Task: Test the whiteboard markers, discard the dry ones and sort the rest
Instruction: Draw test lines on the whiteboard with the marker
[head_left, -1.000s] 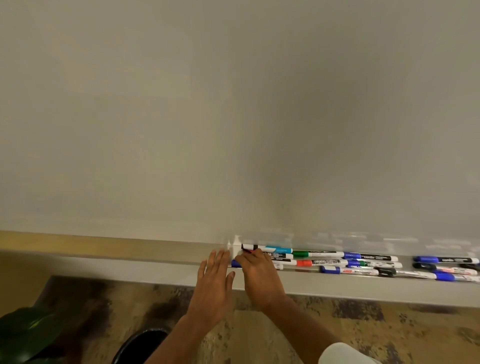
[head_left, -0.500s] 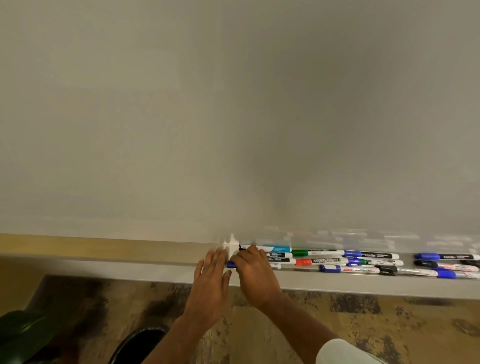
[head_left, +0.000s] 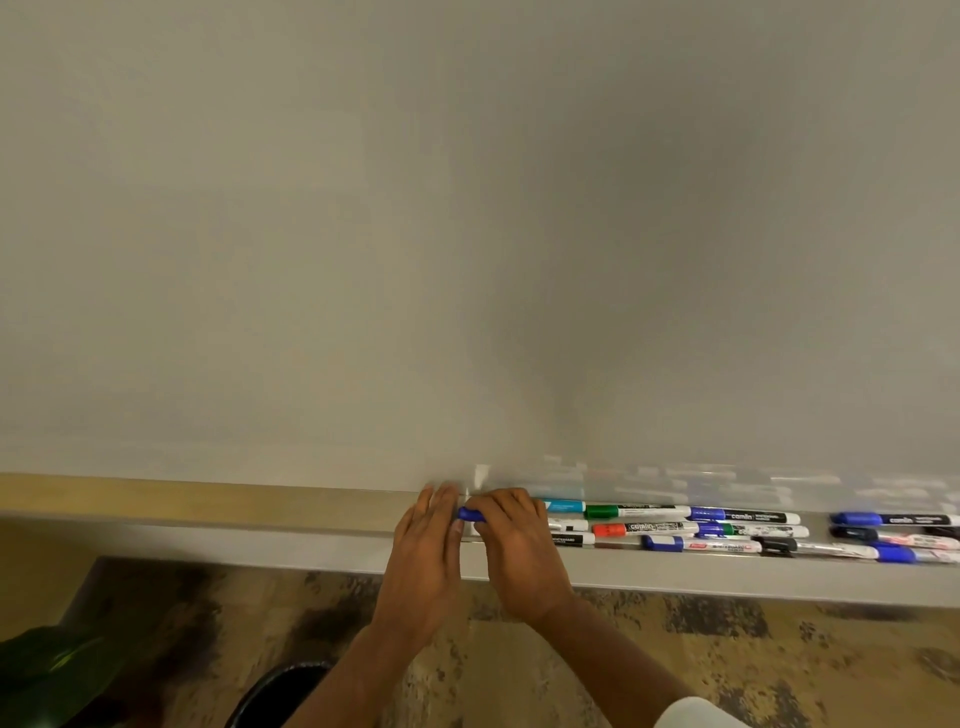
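Left hand: your left hand (head_left: 423, 551) is released, fingers straight and close together, reaching onto the left end of the marker tray (head_left: 727, 579); its fingertips lie just beside the blue cap, and motion blur hides whether they touch it.
Right hand: your right hand (head_left: 519, 551) is grasping the blue-capped marker (head_left: 470, 514); the fingers curl down over its barrel, so only the cap pokes out to the left, between your two hands.
Blue-capped marker: low at the tray's left end, lying roughly along it; the barrel is hidden under your right hand.
Near cluster: just right of your right hand lie a teal marker (head_left: 563, 505), a green marker (head_left: 628, 512), a blue Camlin marker (head_left: 743, 516) and an orange-capped marker (head_left: 639, 529), packed in rows lengthwise, several touching.
Far cluster: a second group (head_left: 893, 535) sits at the tray's right edge, set apart from the first by a gap.
Whiteboard: the whiteboard (head_left: 467, 234) fills the view above the tray; no marks are visible on it.
Below: a black bin (head_left: 280, 696) stands on the floor under your left forearm; a green leaf (head_left: 47, 670) shows at the lower left.
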